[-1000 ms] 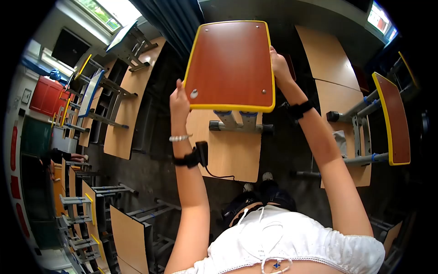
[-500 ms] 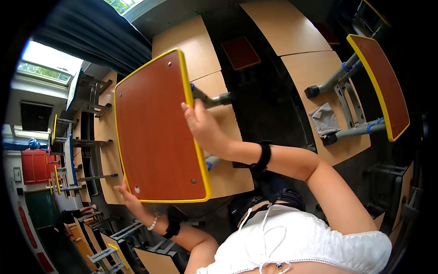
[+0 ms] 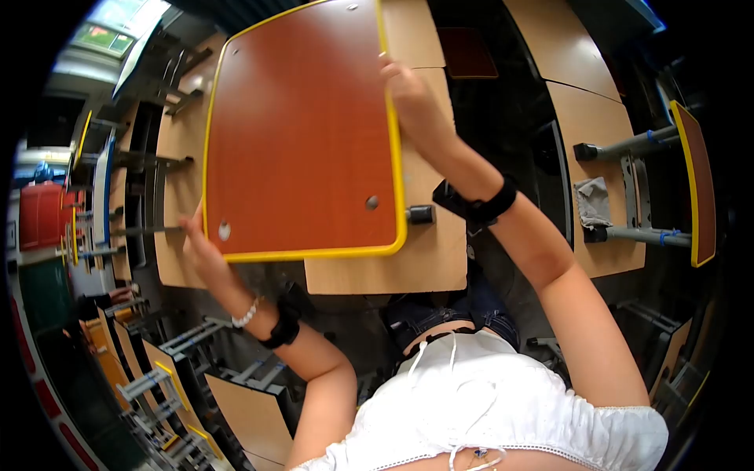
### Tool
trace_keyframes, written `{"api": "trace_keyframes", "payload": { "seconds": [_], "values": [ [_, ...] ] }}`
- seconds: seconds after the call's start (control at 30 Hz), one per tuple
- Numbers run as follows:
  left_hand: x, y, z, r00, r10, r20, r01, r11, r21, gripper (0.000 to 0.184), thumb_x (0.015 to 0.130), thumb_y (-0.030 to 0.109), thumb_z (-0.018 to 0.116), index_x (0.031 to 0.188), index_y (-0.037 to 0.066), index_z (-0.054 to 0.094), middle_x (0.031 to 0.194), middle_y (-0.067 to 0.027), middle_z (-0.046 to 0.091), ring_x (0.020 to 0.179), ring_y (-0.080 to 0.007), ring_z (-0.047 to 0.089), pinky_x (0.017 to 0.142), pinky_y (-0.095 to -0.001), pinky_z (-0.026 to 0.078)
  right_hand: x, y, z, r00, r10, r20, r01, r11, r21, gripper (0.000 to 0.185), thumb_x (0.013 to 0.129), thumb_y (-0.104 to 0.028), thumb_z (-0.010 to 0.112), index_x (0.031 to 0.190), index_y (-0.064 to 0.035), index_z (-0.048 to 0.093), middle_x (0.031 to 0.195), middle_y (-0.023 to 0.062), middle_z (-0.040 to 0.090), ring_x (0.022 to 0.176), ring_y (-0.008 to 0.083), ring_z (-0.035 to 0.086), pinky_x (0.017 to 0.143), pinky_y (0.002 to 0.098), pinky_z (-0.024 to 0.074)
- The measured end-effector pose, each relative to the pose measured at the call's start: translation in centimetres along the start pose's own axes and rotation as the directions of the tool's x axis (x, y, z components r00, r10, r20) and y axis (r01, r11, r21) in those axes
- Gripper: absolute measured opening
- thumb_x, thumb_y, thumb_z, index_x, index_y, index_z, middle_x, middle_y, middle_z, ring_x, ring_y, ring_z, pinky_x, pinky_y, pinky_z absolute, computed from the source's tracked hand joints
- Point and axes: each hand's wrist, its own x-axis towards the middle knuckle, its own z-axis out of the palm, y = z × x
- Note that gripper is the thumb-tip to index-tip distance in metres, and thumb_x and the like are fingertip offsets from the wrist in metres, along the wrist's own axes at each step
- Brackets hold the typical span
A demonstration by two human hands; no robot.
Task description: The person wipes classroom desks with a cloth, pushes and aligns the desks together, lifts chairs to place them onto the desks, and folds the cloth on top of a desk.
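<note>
A stool with a red-brown seat [image 3: 306, 141] and a yellow rim fills the upper middle of the head view, its seat facing me. My left hand [image 3: 206, 250] grips the rim at the seat's lower left corner. On the right rim, higher up, my right hand [image 3: 412, 94] is closed around the edge. Below and behind the seat lies a light wood desk top [image 3: 385, 271]. One dark-capped foot of the stool [image 3: 421, 214] shows beside the seat's lower right edge; the rest of its legs are hidden.
At the right, another red-brown stool [image 3: 697, 184] lies on a desk [image 3: 561, 118], near a grey cloth [image 3: 593, 202]. More desks and upturned stools stand at the left and lower left. Part of another person [image 3: 98, 301] shows at the far left.
Since half a second ago the stool has shifted up in view and turned more upright, with both hands still on it. Compared with one second ago, it sits further left and looks larger.
</note>
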Motion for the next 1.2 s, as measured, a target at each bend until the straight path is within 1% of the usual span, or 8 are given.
{"api": "trace_keyframes", "payload": {
  "seconds": [0.17, 0.27, 0.4, 0.53, 0.67, 0.77, 0.9, 1.2],
  "values": [
    [-0.1, 0.3, 0.1, 0.995, 0.054, 0.086, -0.055, 0.998, 0.003, 0.067, 0.084, 0.052, 0.027, 0.107, -0.006, 0.049, 0.099, -0.0129, 0.054, 0.088, -0.0169, 0.053, 0.08, -0.0245, 0.04, -0.3, -0.9, -0.5, 0.982, 0.179, 0.06, -0.183, 0.981, 0.071, 0.032, 0.085, -0.025, 0.034, 0.076, 0.0018, 0.049, 0.059, 0.0014, 0.048, 0.05, 0.0083, 0.045, 0.046, 0.0228, 0.0367],
    [-0.1, 0.5, 0.0, 0.987, 0.064, 0.146, -0.054, 0.996, -0.069, 0.068, 0.084, 0.054, 0.027, 0.107, -0.006, 0.049, 0.097, -0.0128, 0.055, 0.087, -0.0165, 0.053, 0.078, -0.0243, 0.04, 0.0, -0.4, 0.0, 0.994, 0.109, -0.028, -0.104, 0.988, 0.118, 0.032, 0.085, -0.024, 0.035, 0.072, 0.0008, 0.05, 0.053, 0.0012, 0.047, 0.043, 0.0092, 0.043, 0.042, 0.0228, 0.035],
    [0.6, -0.4, -0.5, 0.981, 0.144, 0.133, -0.157, 0.983, 0.097, 0.069, 0.083, 0.054, 0.028, 0.105, -0.007, 0.05, 0.092, -0.0116, 0.057, 0.082, -0.0158, 0.054, 0.074, -0.0238, 0.042, -0.5, -1.1, -0.4, 0.984, 0.172, -0.044, -0.171, 0.985, 0.016, 0.034, 0.086, -0.027, 0.036, 0.076, 0.0012, 0.053, 0.055, 0.0011, 0.049, 0.043, 0.0071, 0.043, 0.04, 0.0216, 0.0333],
    [1.2, -1.2, -0.7, 0.975, 0.135, 0.175, -0.141, 0.99, 0.017, 0.069, 0.083, 0.055, 0.029, 0.105, -0.007, 0.05, 0.091, -0.0114, 0.057, 0.079, -0.0155, 0.055, 0.07, -0.0233, 0.043, -2.0, -1.4, -1.1, 0.99, 0.085, -0.114, -0.101, 0.983, -0.15, 0.04, 0.087, -0.03, 0.035, 0.065, 0.0002, 0.051, 0.049, 0.0017, 0.047, 0.038, 0.0081, 0.041, 0.036, 0.0224, 0.0319],
    [-0.1, -0.2, -0.8, 0.969, 0.087, 0.233, -0.085, 0.996, -0.021, 0.069, 0.082, 0.056, 0.028, 0.106, -0.005, 0.05, 0.09, -0.0112, 0.057, 0.076, -0.0153, 0.056, 0.066, -0.023, 0.045, -3.0, -2.5, -1.5, 0.982, 0.102, -0.158, -0.14, 0.957, -0.254, 0.043, 0.084, -0.029, 0.037, 0.063, 0.0043, 0.053, 0.053, 0.0126, 0.053, 0.049, 0.0209, 0.051, 0.052, 0.0315, 0.0407],
    [-0.9, 0.1, -0.9, 0.971, 0.091, 0.222, -0.11, 0.991, 0.074, 0.071, 0.081, 0.059, 0.026, 0.108, -0.003, 0.049, 0.087, -0.0109, 0.056, 0.072, -0.0142, 0.056, 0.06, -0.0219, 0.046, -2.2, -2.4, -1.9, 0.987, 0.084, -0.135, -0.126, 0.931, -0.343, 0.046, 0.084, -0.031, 0.037, 0.061, 0.004, 0.053, 0.051, 0.0129, 0.052, 0.049, 0.0212, 0.051, 0.053, 0.0316, 0.0406],
    [-2.4, -0.1, -0.7, 0.98, 0.115, 0.163, -0.125, 0.991, 0.051, 0.072, 0.08, 0.06, 0.025, 0.105, -0.002, 0.051, 0.076, -0.0065, 0.056, 0.054, -0.0077, 0.051, 0.039, -0.0159, 0.039, -2.3, -3.1, -2.7, 0.993, 0.084, -0.079, -0.108, 0.92, -0.376, 0.048, 0.084, -0.033, 0.037, 0.058, 0.0037, 0.053, 0.049, 0.0126, 0.051, 0.047, 0.0214, 0.05, 0.052, 0.0319, 0.0402],
    [-1.9, -1.4, -0.1, 0.964, 0.221, 0.145, -0.225, 0.974, 0.012, 0.068, 0.081, 0.058, 0.028, 0.101, -0.003, 0.053, 0.073, -0.0062, 0.056, 0.051, -0.0075, 0.051, 0.036, -0.0154, 0.037, -0.9, -1.9, -3.6, 0.997, 0.065, -0.052, -0.08, 0.914, -0.398, 0.05, 0.084, -0.036, 0.038, 0.06, 0.0046, 0.054, 0.049, 0.0135, 0.051, 0.047, 0.0222, 0.05, 0.051, 0.0326, 0.0399]
  ]
}}
